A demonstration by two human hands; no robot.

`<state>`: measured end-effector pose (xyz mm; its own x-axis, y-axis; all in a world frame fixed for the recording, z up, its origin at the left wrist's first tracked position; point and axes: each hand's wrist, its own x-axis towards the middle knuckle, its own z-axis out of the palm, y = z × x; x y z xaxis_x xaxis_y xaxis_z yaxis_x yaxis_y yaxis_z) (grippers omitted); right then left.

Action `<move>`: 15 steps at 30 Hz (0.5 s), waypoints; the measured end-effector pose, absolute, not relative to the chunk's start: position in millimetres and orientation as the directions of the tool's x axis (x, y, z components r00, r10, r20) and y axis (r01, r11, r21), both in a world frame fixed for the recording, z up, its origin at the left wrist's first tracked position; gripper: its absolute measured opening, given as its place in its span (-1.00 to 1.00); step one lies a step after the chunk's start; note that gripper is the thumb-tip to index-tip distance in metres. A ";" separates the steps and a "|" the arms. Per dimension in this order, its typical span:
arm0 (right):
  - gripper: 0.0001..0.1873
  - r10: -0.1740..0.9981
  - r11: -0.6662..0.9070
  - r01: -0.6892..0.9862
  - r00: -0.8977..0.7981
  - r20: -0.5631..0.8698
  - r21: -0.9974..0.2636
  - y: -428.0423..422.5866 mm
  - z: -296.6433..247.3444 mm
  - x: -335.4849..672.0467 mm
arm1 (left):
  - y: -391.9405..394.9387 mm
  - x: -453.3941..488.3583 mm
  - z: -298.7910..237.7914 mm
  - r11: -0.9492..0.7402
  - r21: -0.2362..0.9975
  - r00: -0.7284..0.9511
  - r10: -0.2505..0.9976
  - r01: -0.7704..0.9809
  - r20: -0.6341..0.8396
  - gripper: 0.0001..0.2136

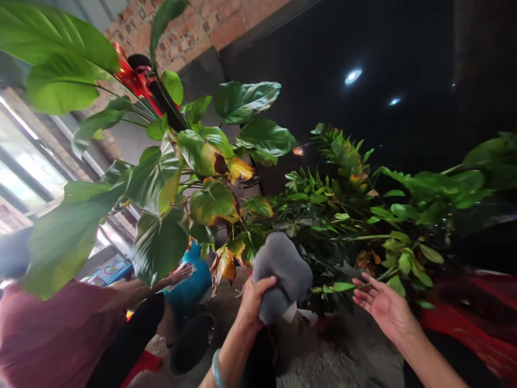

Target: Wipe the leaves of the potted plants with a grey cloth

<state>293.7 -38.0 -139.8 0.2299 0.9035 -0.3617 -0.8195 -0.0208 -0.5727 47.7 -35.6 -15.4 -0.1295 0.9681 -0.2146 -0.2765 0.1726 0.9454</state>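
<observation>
Head camera gives me two bare hands low in front of a thick bank of leafy plants. The left grip (254, 303) is closed around a soft-looking grey bundle (287, 267), thumb lying across its near side; how far the fingers wrap behind it I cannot tell. The bundle sits at the lower middle of my view, just in front of the foliage, and I can't make out whether it touches any leaves. A pale bracelet (218, 368) rings that wrist. To the right, I have the right grip (386, 311) spread and loosely curled, palm showing and nothing in it, its fingertips near a small green leaf (343, 286). Above the left grip, broad glossy leaves spread from a tall plant (161, 180), several of them yellowed and browned, with a red bow (136, 80) near its top. On my far left I pick up a co-worker in a dusty-pink shirt (60, 334), one hand (180, 276) reaching to a blue object (189, 291); a black bucket (190, 345) stands below. Behind everything I see a brick wall (230, 24) and a dark glossy surface (363, 32) carrying two bright spots of light.
</observation>
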 end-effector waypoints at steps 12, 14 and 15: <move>-0.76 0.903 0.062 -0.844 0.275 -0.331 -0.533 -28.8 -132.3 290.8 | -35.9 73.0 -36.0 0.372 0.919 0.139 0.925 -0.133 -0.354 -0.66; -0.78 0.906 0.055 -0.847 0.265 -0.329 -0.528 -30.5 -132.5 290.7 | -50.2 73.4 -31.7 0.377 0.918 0.191 0.917 -0.124 -0.351 -0.66; -0.78 0.907 0.049 -0.851 0.257 -0.333 -0.524 -31.1 -132.3 290.6 | -51.4 74.3 -22.2 0.345 0.928 0.182 0.930 -0.142 -0.319 -0.64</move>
<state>290.6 -31.1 -132.3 0.2572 0.9070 -0.3334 -0.8506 0.0488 -0.5235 74.3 -51.4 -22.2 0.1819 0.9303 -0.3186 -0.1417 0.3454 0.9277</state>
